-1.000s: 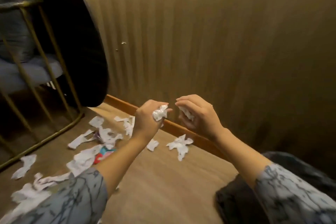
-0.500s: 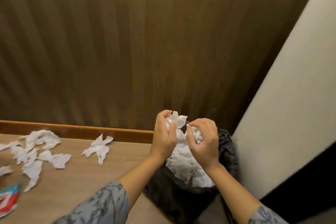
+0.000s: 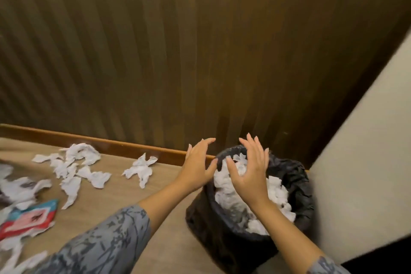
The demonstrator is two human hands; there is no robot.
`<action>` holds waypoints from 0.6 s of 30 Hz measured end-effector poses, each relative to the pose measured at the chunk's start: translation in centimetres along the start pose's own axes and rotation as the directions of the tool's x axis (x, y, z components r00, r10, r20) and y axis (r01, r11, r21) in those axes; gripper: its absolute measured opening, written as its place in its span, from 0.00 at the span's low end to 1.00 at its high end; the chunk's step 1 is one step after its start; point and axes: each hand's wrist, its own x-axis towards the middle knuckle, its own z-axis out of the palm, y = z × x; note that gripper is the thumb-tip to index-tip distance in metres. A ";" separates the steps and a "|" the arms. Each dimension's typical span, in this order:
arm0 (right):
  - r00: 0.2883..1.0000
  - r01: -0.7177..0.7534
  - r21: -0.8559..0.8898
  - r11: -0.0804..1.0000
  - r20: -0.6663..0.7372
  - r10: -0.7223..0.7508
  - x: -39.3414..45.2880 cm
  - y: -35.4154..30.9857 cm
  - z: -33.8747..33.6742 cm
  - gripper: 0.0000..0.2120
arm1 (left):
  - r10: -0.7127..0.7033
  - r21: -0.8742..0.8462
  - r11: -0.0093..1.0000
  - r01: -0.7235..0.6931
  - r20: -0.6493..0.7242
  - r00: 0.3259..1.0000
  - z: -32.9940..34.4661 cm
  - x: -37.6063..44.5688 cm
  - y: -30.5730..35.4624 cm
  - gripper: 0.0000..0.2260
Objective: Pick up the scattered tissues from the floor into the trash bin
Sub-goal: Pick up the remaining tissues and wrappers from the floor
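Left grip [image 3: 196, 163] and right grip [image 3: 250, 170] empty, fingers spread, palms down, forearms extended.

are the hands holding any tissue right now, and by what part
Nothing is held. The left hand and right hand are open with fingers spread over the trash bin, apart from the tissues inside.

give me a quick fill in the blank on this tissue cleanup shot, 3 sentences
1. Both the left hand and the right hand are open and hold ____.
2. The trash bin is lined with a ____ bag.
3. The lone tissue nearest the bin lies on the floor to the bin's ____.

Missing words: nothing; black; left
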 end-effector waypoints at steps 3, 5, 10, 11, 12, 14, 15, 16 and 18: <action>0.995 -0.032 0.207 0.978 0.104 0.011 1.7 -3.8 3.8 0.23 | -0.007 0.084 0.996 0.005 0.020 1.000 -5.2 -0.4 -3.2 0.18; 0.987 -0.029 0.300 0.954 0.160 -0.021 2.4 -6.5 6.6 0.21 | -0.036 0.223 0.975 0.022 0.059 0.998 -9.2 -1.7 -5.8 0.12; 0.904 -0.076 0.490 0.869 0.402 -0.147 0.8 -14.5 14.3 0.22 | -0.312 0.408 0.866 0.288 -0.008 0.950 -20.3 -10.6 -10.5 0.12; 0.872 -0.065 0.499 0.864 0.450 -0.194 -0.2 -16.1 15.8 0.24 | -0.355 0.442 0.835 0.327 -0.021 0.935 -22.3 -12.9 -11.5 0.12; 0.831 -0.031 0.517 0.855 0.489 -0.265 -1.1 -17.8 17.3 0.26 | -0.395 0.467 0.807 0.361 -0.027 0.918 -24.3 -15.3 -12.4 0.13; 0.707 0.044 0.569 0.821 0.563 -0.428 -2.9 -21.0 20.3 0.30 | -0.496 0.489 0.749 0.448 -0.035 0.868 -27.7 -20.2 -14.2 0.16; 0.620 0.069 0.580 0.812 0.612 -0.491 -3.7 -22.4 21.9 0.34 | -0.545 0.499 0.717 0.488 -0.036 0.837 -29.1 -22.5 -15.1 0.18; 0.513 0.094 0.577 0.811 0.671 -0.536 -4.4 -23.9 23.5 0.38 | -0.586 0.509 0.686 0.520 -0.037 0.809 -30.4 -24.8 -15.8 0.20; 0.284 0.158 0.556 0.816 0.766 -0.577 -5.8 -26.4 26.4 0.43 | -0.650 0.535 0.626 0.567 -0.044 0.759 -32.3 -29.0 -17.3 0.22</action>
